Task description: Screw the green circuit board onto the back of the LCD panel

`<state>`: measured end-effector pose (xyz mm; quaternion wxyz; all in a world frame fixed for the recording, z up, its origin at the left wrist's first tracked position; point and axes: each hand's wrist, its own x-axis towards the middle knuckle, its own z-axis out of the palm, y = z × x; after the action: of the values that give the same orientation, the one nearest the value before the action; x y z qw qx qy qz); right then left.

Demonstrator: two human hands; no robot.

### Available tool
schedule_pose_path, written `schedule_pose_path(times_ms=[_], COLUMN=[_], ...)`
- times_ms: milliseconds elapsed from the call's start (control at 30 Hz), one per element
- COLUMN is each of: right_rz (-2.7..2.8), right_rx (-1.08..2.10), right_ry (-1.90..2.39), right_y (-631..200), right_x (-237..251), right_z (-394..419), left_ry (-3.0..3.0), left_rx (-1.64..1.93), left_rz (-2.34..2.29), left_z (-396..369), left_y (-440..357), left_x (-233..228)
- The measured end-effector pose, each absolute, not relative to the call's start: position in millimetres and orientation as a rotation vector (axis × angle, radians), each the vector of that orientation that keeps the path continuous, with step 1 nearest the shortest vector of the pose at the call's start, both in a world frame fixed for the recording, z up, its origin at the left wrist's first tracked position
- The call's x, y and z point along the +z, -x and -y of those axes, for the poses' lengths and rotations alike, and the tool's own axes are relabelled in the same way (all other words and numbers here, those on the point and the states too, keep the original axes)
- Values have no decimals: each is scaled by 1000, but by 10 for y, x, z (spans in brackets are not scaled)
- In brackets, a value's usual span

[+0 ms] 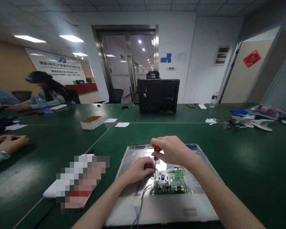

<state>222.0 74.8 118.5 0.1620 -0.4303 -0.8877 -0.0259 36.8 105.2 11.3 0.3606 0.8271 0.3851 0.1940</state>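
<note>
A silver metal panel [200, 203] lies flat on the green table [240, 152] right in front of me. A green circuit board [171, 182] sits on its middle, with grey cables [140, 198] running off toward me. My right hand [173, 151] grips the red handle of a screwdriver [155, 154] held upright, its shaft pointing down at the board's left corner. My left hand [139, 168] rests on the panel beside that corner, its fingers pinched around the screwdriver's lower shaft.
A blurred flat object [78, 183] lies left of the panel. A black monitor back [158, 96] stands farther off, with a cardboard box [91, 122] and paper scraps. Parts and bags clutter the right [257, 119]. Another person's hand [8, 143] rests at left; a seated person [45, 92] works beyond.
</note>
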Motion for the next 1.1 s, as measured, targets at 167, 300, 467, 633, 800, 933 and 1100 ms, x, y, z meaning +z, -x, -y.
schedule_pose_path(times_ms=[167, 300, 467, 633, 800, 933, 1100], right_rz=[2547, 2542, 2546, 2533, 2538, 2542, 2518], right_rx=[-129, -65, 30, 11, -50, -64, 19], right_ry=[1224, 1172, 1162, 1196, 1217, 1245, 1171], right_y=[-2228, -2243, -2251, -2226, -2208, -2216, -2250], right_x=[1176, 1188, 1187, 1171, 1187, 1182, 1160], right_z=[-769, -717, -685, -720, -745, -751, -723], left_ry=[-2141, -2142, -2149, -2148, -2143, -2142, -2142], left_rx=[470, 484, 491, 484, 489, 495, 494], left_rz=[-995, -971, -953, -968, -976, -970, -961], left_z=[-1054, -1062, -1080, -1095, -1083, -1074, -1090], left_y=[-370, -363, -354, -355, -359, -358, -351], left_x=[118, 108, 82, 67, 78, 85, 62])
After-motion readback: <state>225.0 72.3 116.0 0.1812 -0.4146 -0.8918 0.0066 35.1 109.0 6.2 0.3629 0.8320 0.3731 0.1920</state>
